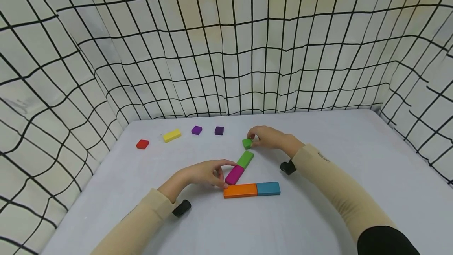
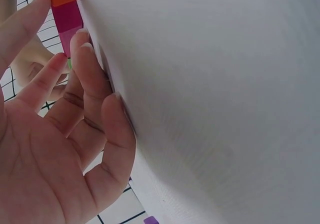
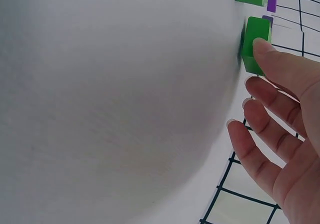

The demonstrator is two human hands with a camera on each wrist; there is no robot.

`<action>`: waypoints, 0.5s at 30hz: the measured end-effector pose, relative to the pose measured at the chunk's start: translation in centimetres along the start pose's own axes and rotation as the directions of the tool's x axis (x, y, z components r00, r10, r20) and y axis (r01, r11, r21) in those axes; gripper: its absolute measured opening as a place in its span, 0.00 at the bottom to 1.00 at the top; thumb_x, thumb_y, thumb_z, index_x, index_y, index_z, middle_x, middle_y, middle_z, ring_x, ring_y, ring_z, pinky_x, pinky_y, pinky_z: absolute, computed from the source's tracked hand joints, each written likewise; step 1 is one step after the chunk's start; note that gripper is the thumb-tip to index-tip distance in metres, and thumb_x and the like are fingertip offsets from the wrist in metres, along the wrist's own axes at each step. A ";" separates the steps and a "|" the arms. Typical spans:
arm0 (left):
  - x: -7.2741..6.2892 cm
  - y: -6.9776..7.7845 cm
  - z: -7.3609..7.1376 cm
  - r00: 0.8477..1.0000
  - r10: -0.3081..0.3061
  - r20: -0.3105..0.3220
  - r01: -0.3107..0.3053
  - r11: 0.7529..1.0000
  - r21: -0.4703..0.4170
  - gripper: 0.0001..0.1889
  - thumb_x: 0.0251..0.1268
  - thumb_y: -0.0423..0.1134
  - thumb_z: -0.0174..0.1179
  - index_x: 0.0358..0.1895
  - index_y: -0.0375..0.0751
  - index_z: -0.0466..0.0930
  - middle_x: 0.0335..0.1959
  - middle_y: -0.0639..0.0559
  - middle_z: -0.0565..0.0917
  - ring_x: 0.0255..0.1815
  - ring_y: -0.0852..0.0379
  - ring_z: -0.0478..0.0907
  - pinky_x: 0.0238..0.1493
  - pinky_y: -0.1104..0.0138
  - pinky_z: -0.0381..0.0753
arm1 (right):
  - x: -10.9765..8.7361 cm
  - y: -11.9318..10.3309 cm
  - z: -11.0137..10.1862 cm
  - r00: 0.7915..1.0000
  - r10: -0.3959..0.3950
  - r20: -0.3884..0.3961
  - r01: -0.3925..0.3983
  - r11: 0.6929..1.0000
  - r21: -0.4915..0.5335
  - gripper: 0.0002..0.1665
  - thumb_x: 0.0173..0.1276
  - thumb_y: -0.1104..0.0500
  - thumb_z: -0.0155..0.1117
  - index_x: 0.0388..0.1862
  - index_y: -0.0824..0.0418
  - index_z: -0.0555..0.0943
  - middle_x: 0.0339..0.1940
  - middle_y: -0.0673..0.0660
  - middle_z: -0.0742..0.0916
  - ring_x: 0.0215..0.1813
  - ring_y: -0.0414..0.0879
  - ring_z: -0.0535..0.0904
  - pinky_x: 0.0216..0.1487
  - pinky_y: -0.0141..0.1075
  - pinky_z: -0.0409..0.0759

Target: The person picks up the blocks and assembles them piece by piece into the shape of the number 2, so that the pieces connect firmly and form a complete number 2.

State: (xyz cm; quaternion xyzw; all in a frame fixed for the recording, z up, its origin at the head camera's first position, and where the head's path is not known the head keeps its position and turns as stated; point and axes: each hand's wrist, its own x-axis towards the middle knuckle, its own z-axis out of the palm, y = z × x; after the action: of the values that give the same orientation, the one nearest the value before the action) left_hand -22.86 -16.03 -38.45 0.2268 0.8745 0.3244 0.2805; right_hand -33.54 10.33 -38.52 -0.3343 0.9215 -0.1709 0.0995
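My right hand (image 1: 268,137) pinches a small green block (image 1: 247,144) between thumb and index finger at the tabletop; its other fingers hang loosely curled in the right wrist view. Just nearer lies a longer green block (image 1: 245,159), end to end with a magenta block (image 1: 234,175) in a slanted row. An orange block (image 1: 240,191) and a blue block (image 1: 268,188) lie end to end below it. My left hand (image 1: 204,173) rests beside the row, its extended index fingertip touching near the magenta-green joint and its thumb touching the orange block's corner.
Towards the back left lie a red block (image 1: 142,144), a yellow block (image 1: 172,135), a purple block (image 1: 196,130) and a dark purple block (image 1: 219,130). White walls with black grid netting (image 1: 226,54) surround the white table (image 1: 318,223) at the back and sides.
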 end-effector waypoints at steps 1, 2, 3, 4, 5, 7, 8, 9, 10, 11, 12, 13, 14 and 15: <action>0.0 0.0 0.0 1.000 0.000 0.000 0.000 1.000 0.002 0.36 0.64 0.39 0.72 0.75 0.52 0.70 0.35 0.52 0.80 0.38 0.55 0.77 0.40 0.63 0.77 | 0.0 0.0 0.0 1.000 -0.001 0.002 0.001 1.000 0.000 0.20 0.73 0.61 0.68 0.61 0.65 0.81 0.55 0.58 0.84 0.52 0.51 0.79 0.61 0.42 0.78; 0.0 0.0 0.0 1.000 0.001 0.001 -0.001 1.000 0.003 0.35 0.64 0.39 0.71 0.75 0.52 0.70 0.35 0.52 0.80 0.38 0.56 0.77 0.40 0.63 0.77 | 0.0 0.0 0.1 1.000 -0.003 0.004 0.003 1.000 -0.001 0.20 0.73 0.61 0.68 0.61 0.65 0.81 0.54 0.58 0.84 0.51 0.51 0.78 0.60 0.42 0.78; 0.0 0.1 0.0 1.000 0.001 0.000 -0.001 1.000 0.003 0.35 0.64 0.39 0.71 0.75 0.52 0.70 0.35 0.52 0.80 0.38 0.56 0.77 0.40 0.63 0.77 | -0.1 0.1 0.1 1.000 -0.006 0.006 0.006 1.000 -0.002 0.20 0.73 0.61 0.68 0.61 0.65 0.81 0.54 0.58 0.85 0.51 0.50 0.78 0.60 0.41 0.78; 0.0 0.1 0.0 1.000 0.001 0.001 -0.001 1.000 0.004 0.35 0.64 0.39 0.71 0.74 0.52 0.70 0.35 0.52 0.80 0.38 0.56 0.77 0.40 0.64 0.77 | -0.1 0.1 0.1 1.000 -0.009 0.007 0.009 1.000 -0.002 0.20 0.73 0.61 0.68 0.61 0.65 0.81 0.54 0.58 0.85 0.50 0.50 0.78 0.59 0.41 0.78; 0.0 0.1 0.0 1.000 0.001 0.000 -0.001 1.000 0.005 0.35 0.64 0.39 0.71 0.74 0.52 0.70 0.35 0.52 0.80 0.38 0.56 0.77 0.40 0.64 0.77 | -0.2 0.1 0.1 1.000 -0.013 0.009 0.013 1.000 -0.001 0.20 0.73 0.61 0.68 0.61 0.65 0.81 0.54 0.58 0.85 0.49 0.50 0.78 0.59 0.41 0.79; 0.1 0.1 0.0 1.000 -0.001 0.000 0.001 1.000 0.004 0.35 0.64 0.39 0.71 0.74 0.52 0.70 0.35 0.52 0.80 0.38 0.56 0.77 0.41 0.64 0.77 | -0.2 0.1 0.1 1.000 -0.020 0.009 0.020 1.000 -0.002 0.20 0.73 0.61 0.68 0.61 0.65 0.81 0.53 0.58 0.85 0.48 0.49 0.78 0.58 0.41 0.79; 0.1 0.0 0.0 1.000 -0.002 -0.001 0.002 1.000 0.004 0.35 0.63 0.39 0.72 0.74 0.52 0.70 0.35 0.52 0.80 0.38 0.56 0.77 0.41 0.63 0.77 | -0.3 0.1 0.1 1.000 -0.021 0.009 0.021 1.000 0.000 0.20 0.73 0.61 0.68 0.61 0.65 0.81 0.53 0.58 0.85 0.48 0.49 0.78 0.57 0.41 0.79; 0.1 0.0 0.0 1.000 -0.003 -0.002 0.003 1.000 0.005 0.35 0.63 0.39 0.72 0.74 0.52 0.70 0.35 0.52 0.80 0.38 0.56 0.77 0.41 0.63 0.77 | -0.3 0.1 0.1 1.000 -0.023 0.008 0.023 1.000 0.001 0.20 0.73 0.61 0.68 0.61 0.64 0.81 0.53 0.58 0.85 0.47 0.49 0.78 0.57 0.40 0.79; 0.1 0.0 0.0 1.000 -0.004 -0.002 0.004 1.000 0.006 0.35 0.63 0.39 0.72 0.74 0.52 0.70 0.35 0.52 0.80 0.39 0.56 0.77 0.41 0.63 0.77 | -0.3 0.1 0.2 1.000 -0.024 0.005 0.024 1.000 0.002 0.20 0.73 0.61 0.68 0.61 0.64 0.81 0.53 0.57 0.85 0.47 0.49 0.78 0.56 0.40 0.79; 0.1 0.0 0.0 1.000 -0.005 -0.003 0.005 1.000 0.005 0.35 0.63 0.39 0.72 0.74 0.52 0.70 0.35 0.52 0.80 0.39 0.56 0.77 0.41 0.63 0.77 | -0.4 0.2 0.2 1.000 -0.023 0.003 0.023 1.000 0.000 0.19 0.73 0.61 0.68 0.61 0.64 0.81 0.52 0.57 0.85 0.47 0.48 0.78 0.57 0.40 0.79; 0.1 0.0 0.0 1.000 -0.005 -0.003 0.005 1.000 0.006 0.35 0.63 0.39 0.72 0.74 0.52 0.70 0.35 0.52 0.80 0.39 0.56 0.77 0.41 0.63 0.77 | -0.4 0.2 0.3 1.000 -0.021 0.002 0.021 1.000 0.000 0.19 0.73 0.61 0.68 0.60 0.64 0.81 0.52 0.57 0.85 0.47 0.48 0.78 0.56 0.40 0.79; 0.1 0.0 0.0 1.000 -0.005 -0.004 0.005 1.000 0.008 0.35 0.64 0.39 0.72 0.74 0.52 0.70 0.35 0.52 0.80 0.38 0.56 0.77 0.40 0.63 0.77 | -0.4 0.3 0.3 1.000 -0.020 0.000 0.020 1.000 0.000 0.19 0.73 0.60 0.69 0.60 0.64 0.81 0.52 0.57 0.85 0.47 0.48 0.78 0.56 0.41 0.79; 0.1 0.0 0.0 1.000 -0.004 -0.004 0.005 1.000 0.009 0.35 0.63 0.39 0.72 0.74 0.52 0.70 0.35 0.52 0.80 0.38 0.56 0.77 0.40 0.63 0.77 | -0.5 0.3 0.4 1.000 -0.016 -0.001 0.016 1.000 0.002 0.19 0.73 0.60 0.69 0.60 0.64 0.81 0.52 0.57 0.85 0.47 0.48 0.78 0.57 0.41 0.79; 0.1 0.0 0.0 1.000 -0.004 -0.004 0.004 1.000 0.010 0.35 0.63 0.39 0.72 0.74 0.52 0.70 0.35 0.52 0.80 0.38 0.56 0.77 0.40 0.63 0.77 | -0.5 0.3 0.4 1.000 -0.016 -0.003 0.016 1.000 0.004 0.19 0.73 0.60 0.69 0.60 0.64 0.81 0.51 0.57 0.85 0.48 0.48 0.78 0.57 0.41 0.79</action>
State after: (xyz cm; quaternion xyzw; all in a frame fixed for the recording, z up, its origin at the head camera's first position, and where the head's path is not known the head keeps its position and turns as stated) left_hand -22.90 -15.98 -38.50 0.2257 0.8771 0.3197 0.2784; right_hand -33.22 10.81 -39.01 -0.3412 0.9186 -0.1738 0.0975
